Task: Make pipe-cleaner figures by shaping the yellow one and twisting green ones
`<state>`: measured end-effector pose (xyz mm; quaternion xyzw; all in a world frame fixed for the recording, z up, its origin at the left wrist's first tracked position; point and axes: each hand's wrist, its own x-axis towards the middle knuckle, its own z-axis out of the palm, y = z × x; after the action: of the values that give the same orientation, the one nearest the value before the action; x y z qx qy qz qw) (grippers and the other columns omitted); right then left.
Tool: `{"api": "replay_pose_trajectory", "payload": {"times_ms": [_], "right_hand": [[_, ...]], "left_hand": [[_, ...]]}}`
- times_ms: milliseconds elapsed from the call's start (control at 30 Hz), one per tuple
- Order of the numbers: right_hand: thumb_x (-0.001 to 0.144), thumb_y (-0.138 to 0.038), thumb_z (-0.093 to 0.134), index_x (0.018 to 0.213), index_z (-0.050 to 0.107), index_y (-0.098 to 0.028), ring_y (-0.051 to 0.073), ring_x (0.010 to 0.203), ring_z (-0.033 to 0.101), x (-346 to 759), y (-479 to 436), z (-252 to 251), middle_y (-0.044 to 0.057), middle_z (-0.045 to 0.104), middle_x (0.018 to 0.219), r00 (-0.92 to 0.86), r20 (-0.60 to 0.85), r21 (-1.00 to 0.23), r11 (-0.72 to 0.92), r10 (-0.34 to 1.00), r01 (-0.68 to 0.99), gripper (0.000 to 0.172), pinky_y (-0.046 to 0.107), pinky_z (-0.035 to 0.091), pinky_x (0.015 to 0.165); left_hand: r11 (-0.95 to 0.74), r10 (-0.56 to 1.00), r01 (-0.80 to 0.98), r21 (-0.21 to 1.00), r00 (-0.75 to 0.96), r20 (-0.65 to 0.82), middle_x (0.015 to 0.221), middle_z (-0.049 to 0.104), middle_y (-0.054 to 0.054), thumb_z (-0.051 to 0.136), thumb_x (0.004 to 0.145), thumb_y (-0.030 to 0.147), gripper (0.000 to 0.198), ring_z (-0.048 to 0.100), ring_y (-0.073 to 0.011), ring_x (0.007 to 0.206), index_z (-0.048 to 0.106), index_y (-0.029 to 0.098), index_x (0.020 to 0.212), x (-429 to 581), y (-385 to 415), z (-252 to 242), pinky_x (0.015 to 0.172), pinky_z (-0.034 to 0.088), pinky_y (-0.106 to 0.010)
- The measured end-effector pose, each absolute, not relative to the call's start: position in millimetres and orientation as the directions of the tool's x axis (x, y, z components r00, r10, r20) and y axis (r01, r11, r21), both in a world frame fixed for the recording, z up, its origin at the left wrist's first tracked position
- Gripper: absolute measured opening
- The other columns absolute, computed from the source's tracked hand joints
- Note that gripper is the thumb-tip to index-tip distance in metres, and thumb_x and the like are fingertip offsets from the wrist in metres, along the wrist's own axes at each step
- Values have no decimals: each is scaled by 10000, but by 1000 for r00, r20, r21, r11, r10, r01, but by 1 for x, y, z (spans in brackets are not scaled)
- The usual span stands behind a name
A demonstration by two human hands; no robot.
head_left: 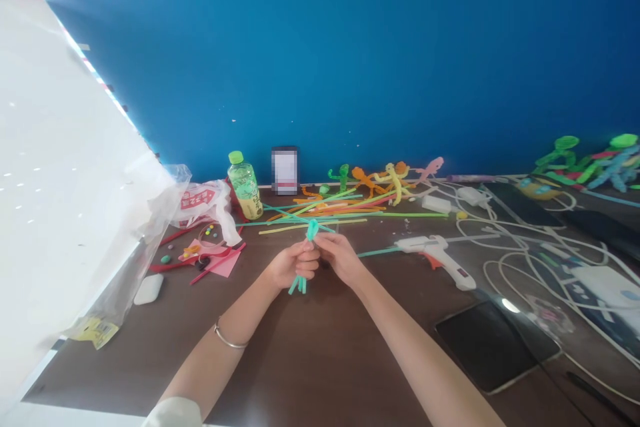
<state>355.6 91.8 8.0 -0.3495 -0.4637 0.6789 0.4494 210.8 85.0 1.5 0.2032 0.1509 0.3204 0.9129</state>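
A bundle of teal pipe cleaners (313, 229) is held upright over the middle of the table, its top bent into a small loop and several ends poking out below. My left hand (296, 263) wraps its fingers round the bundle just under the loop. On the right side, my right hand (343, 257) pinches at the loop's base, its fingertips partly hidden. Behind both hands lies a loose spread of orange, green, yellow and teal pipe cleaners (345, 208). Close to my right hand rests a white glue gun (440, 257) with an orange trigger.
A green-capped bottle (246, 187) and a phone (285, 172) stand near the blue wall. Pipe-cleaner figures (395, 181) line the back. Tangled white cables (505, 227) and a black tablet (497, 345) lie right; a plastic bag (200, 203) and pink paper (226, 260) lie left.
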Motion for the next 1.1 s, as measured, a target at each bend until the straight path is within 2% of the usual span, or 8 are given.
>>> {"api": "replay_pose_trajectory", "payload": {"times_ms": [100,200,333,467,600,667,933,1100], "right_hand": [[656,-373,654,616,624,-159,91,540,475,355,89,9,-12,551,593,-348,-54,-927,-176,936,-330,220,217,357,502],[645,-378,663,569,582,-156,83,465,451,355,87,10,-22,525,528,-292,-65,-930,-164,954,-328,248,219,362,451],[640,-407,657,699,622,-160,133,420,503,352,83,11,-5,563,525,-220,-58,-942,-126,974,-311,256,273,411,406],[645,-401,655,640,634,-169,158,455,542,350,81,11,4,579,525,-129,32,-974,3,991,-225,233,299,445,453],[656,-381,643,690,673,-181,211,716,606,352,82,8,40,662,706,-3,135,-986,134,991,-97,205,353,474,701],[664,-368,635,720,676,-185,222,792,602,352,82,6,49,673,777,17,157,-985,158,987,-68,195,368,456,767],[680,-352,621,703,646,-184,172,699,578,355,81,7,26,648,725,-46,128,-991,126,991,-36,172,307,444,683],[652,-370,649,650,629,-180,132,603,525,359,82,10,-2,605,638,-78,101,-995,99,992,-32,191,276,415,610]], "left_hand": [[691,663,-509,514,729,-168,539,159,63,507,801,267,189,184,-42,394,431,149,674,213,86,0,359,175,-137],[604,732,-520,604,662,-162,537,263,52,491,799,314,190,255,-45,408,485,137,731,219,87,-1,390,251,-160],[362,873,-523,772,480,-84,587,416,26,559,759,354,220,387,-65,458,497,143,743,226,85,-3,478,363,-214],[187,938,-479,858,346,-11,606,466,19,627,704,374,277,413,-63,465,484,138,678,228,84,-3,516,394,-238],[213,946,-503,838,321,-47,569,423,42,626,710,364,270,299,-24,406,475,141,689,228,85,-5,410,288,-170],[244,943,-531,811,324,-71,538,372,58,620,721,345,255,240,-13,391,468,142,694,228,86,-6,378,215,-145],[406,880,-669,623,469,-70,513,276,69,573,758,227,151,179,-9,374,479,122,703,222,90,-10,331,161,-119],[527,814,-669,524,574,-87,486,214,76,492,787,148,101,124,-14,340,469,125,691,218,88,-11,300,155,-118]]}}
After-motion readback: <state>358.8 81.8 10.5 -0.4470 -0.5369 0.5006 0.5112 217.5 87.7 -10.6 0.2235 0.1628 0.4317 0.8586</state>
